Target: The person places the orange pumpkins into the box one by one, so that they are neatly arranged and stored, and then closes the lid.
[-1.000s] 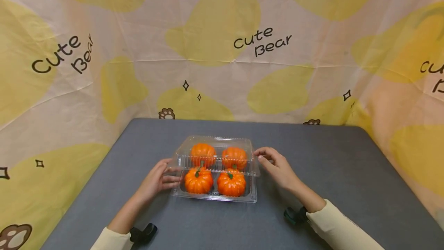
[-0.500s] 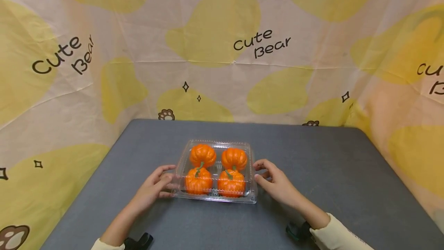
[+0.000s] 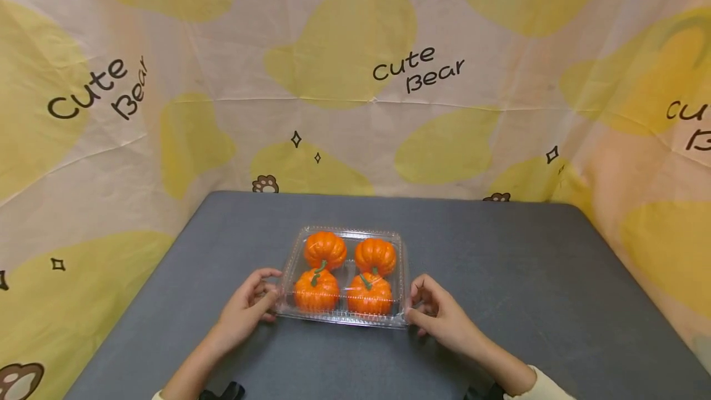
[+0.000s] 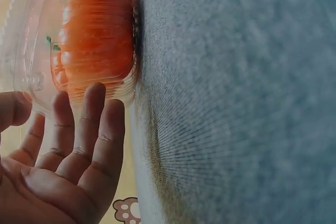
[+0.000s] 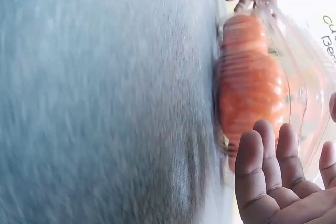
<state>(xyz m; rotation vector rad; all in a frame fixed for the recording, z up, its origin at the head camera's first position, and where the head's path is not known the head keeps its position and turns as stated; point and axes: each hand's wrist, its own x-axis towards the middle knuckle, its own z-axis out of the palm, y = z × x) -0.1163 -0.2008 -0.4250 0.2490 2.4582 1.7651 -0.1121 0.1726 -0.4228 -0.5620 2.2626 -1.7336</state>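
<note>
A clear plastic clamshell box (image 3: 345, 323) sits on the table with its lid lying down over the base. Inside are several small orange pumpkins (image 3: 316, 292) with green stems, in two rows. My left hand (image 3: 248, 304) is at the box's left side, thumb and fingertips right at the rim. In the left wrist view its fingers (image 4: 94, 108) extend along the box wall, loosely bent. On the opposite side, my right hand (image 3: 441, 313) has its thumb by the near right corner. Its fingers (image 5: 249, 153) stand apart beside the wall in the right wrist view.
The grey table (image 3: 500, 264) spreads around the box, with its far edge against a printed "Cute Bear" cloth (image 3: 339, 48). Dark wrist-worn devices (image 3: 224, 391) and a cream sleeve (image 3: 541, 386) show at the bottom.
The lid, half raised a second ago, has come down toward me over the near pumpkins. Both hands have slid along the box sides toward its near edge.
</note>
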